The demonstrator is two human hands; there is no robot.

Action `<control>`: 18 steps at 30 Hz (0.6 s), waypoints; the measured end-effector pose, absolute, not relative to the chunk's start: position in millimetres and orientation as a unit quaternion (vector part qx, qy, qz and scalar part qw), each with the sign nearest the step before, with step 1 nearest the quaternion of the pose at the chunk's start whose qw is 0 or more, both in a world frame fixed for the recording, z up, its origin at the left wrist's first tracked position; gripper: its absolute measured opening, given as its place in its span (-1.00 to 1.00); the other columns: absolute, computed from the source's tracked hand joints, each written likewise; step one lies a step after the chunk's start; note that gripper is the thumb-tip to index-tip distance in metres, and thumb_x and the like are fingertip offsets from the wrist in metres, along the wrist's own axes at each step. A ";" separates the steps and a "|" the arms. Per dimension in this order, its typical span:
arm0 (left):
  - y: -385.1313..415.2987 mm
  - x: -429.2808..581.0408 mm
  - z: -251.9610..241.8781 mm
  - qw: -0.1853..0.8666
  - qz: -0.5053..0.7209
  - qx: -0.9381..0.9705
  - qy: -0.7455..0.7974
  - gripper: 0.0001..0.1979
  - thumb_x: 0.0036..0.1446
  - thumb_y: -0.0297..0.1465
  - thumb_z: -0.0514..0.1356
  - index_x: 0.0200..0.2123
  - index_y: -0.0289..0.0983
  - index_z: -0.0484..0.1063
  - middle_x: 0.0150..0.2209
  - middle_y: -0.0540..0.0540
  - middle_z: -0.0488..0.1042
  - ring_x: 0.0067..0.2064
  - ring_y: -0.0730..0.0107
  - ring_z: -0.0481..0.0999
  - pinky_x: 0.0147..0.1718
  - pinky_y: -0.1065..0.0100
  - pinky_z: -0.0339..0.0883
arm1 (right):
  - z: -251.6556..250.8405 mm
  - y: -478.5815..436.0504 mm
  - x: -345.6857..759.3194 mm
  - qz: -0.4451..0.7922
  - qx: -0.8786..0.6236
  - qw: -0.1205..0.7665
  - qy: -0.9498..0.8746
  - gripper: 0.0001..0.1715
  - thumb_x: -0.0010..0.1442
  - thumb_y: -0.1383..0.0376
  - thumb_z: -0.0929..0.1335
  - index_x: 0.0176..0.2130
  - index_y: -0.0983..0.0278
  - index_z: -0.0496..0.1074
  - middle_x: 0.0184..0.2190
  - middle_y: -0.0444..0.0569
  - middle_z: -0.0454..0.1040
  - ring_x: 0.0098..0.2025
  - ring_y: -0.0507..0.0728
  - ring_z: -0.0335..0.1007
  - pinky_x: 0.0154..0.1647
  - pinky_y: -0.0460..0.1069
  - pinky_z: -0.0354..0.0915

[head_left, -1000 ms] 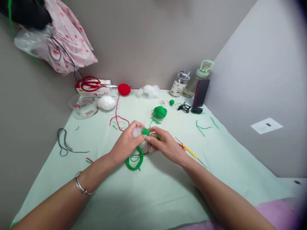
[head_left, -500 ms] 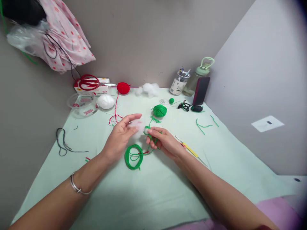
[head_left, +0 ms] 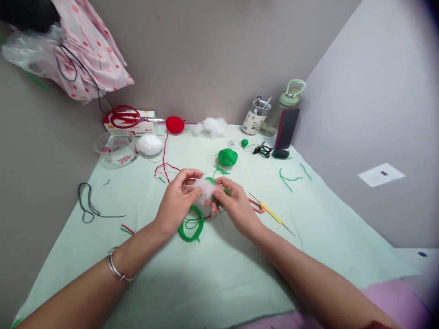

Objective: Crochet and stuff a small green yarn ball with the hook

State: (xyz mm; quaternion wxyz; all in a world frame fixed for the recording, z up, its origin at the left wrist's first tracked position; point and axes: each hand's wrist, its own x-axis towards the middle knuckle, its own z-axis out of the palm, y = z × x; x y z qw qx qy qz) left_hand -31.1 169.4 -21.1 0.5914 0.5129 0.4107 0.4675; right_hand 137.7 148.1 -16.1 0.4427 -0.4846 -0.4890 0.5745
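Between the fingers of my left hand [head_left: 178,197] is a tuft of white stuffing [head_left: 203,188], pinched by thumb and fingertips. My right hand [head_left: 235,201] is closed on a small green crochet piece [head_left: 210,181], largely hidden by the stuffing and the fingers. The tuft lies against this piece, and the right thumb touches its edge. Green yarn strands hang from the right hand. Just below, a green yarn ring [head_left: 190,238] lies on the cloth. A green yarn ball [head_left: 227,157] sits behind the hands.
A yellow-handled crochet hook [head_left: 272,213] and orange-handled tool [head_left: 258,206] lie right of my right hand. Along the back are red scissors [head_left: 125,117] on a box, a red yarn ball [head_left: 175,124], loose stuffing [head_left: 213,127], a pen cup [head_left: 256,118], a bottle [head_left: 273,119] and a phone [head_left: 287,129].
My left hand has brought the stuffing right to the green crochet piece, closing the gap between both hands. The right thumb now meets the tuft. The view has shifted slightly.
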 end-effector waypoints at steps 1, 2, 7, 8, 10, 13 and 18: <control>169.9 -31.2 -22.7 0.614 0.446 0.516 0.397 -0.61 0.17 -0.27 0.35 0.04 -0.23 0.44 -0.32 0.00 0.58 -0.37 0.30 0.58 -0.28 0.26 0.43 | -15.0 147.9 138.4 0.564 -0.489 0.436 -0.503 -0.71 0.27 0.06 0.42 -0.19 0.22 0.41 -0.49 -0.17 0.55 -0.52 0.03 0.41 -0.42 -0.04 0.33; 170.2 -31.3 -24.5 0.633 0.424 0.523 0.383 -0.57 0.23 -0.25 0.31 0.12 -0.25 0.42 -0.35 -0.01 0.59 -0.36 0.27 0.60 -0.27 0.25 0.44 | -13.8 147.8 139.2 0.553 -0.493 0.429 -0.517 -0.74 0.28 0.09 0.40 -0.18 0.22 0.41 -0.50 -0.18 0.54 -0.52 0.03 0.39 -0.43 -0.04 0.31; 167.6 -30.3 -31.9 0.633 0.398 0.555 0.365 -0.61 0.32 -0.33 0.22 0.19 -0.23 0.40 -0.18 -0.06 0.64 -0.24 0.28 0.63 -0.15 0.28 0.46 | -9.1 148.5 144.5 0.494 -0.500 0.406 -0.585 -0.80 0.32 0.23 0.32 -0.09 0.26 0.44 -0.51 -0.22 0.44 -0.52 0.03 0.35 -0.43 -0.04 0.27; 166.2 -29.6 -32.4 0.621 0.405 0.562 0.368 -0.63 0.32 -0.35 0.21 0.17 -0.22 0.41 -0.11 -0.07 0.64 -0.22 0.29 0.63 -0.13 0.28 0.46 | -8.6 148.8 145.4 0.485 -0.498 0.399 -0.598 -0.79 0.33 0.26 0.31 -0.07 0.27 0.45 -0.51 -0.22 0.44 -0.50 0.03 0.35 -0.42 -0.04 0.27; 163.3 -28.0 -32.6 0.601 0.416 0.573 0.371 -0.66 0.34 -0.35 0.19 0.16 -0.22 0.40 -0.06 -0.08 0.63 -0.23 0.31 0.63 -0.12 0.27 0.47 | -8.4 149.1 146.2 0.472 -0.494 0.383 -0.622 -0.76 0.34 0.30 0.28 -0.05 0.27 0.47 -0.49 -0.20 0.44 -0.47 0.04 0.36 -0.38 -0.03 0.28; 161.1 -26.7 -32.4 0.587 0.427 0.576 0.375 -0.65 0.37 -0.33 0.17 0.18 -0.24 0.38 -0.24 -0.04 0.63 -0.33 0.31 0.61 -0.19 0.27 0.48 | -11.1 148.2 143.5 0.490 -0.483 0.362 -0.628 -0.73 0.37 0.31 0.26 0.00 0.26 0.47 -0.45 -0.17 0.45 -0.42 0.06 0.39 -0.34 -0.02 0.31; 164.9 -29.6 -31.8 0.530 0.485 0.563 0.409 -0.71 0.32 -0.33 0.21 0.08 -0.23 0.41 -0.02 -0.12 0.65 -0.25 0.31 0.61 -0.20 0.30 0.46 | -17.8 144.1 135.8 0.525 -0.473 0.398 -0.584 -0.60 0.36 0.24 0.32 0.16 0.21 0.32 -0.37 -0.20 0.47 -0.38 0.07 0.41 -0.31 -0.02 0.33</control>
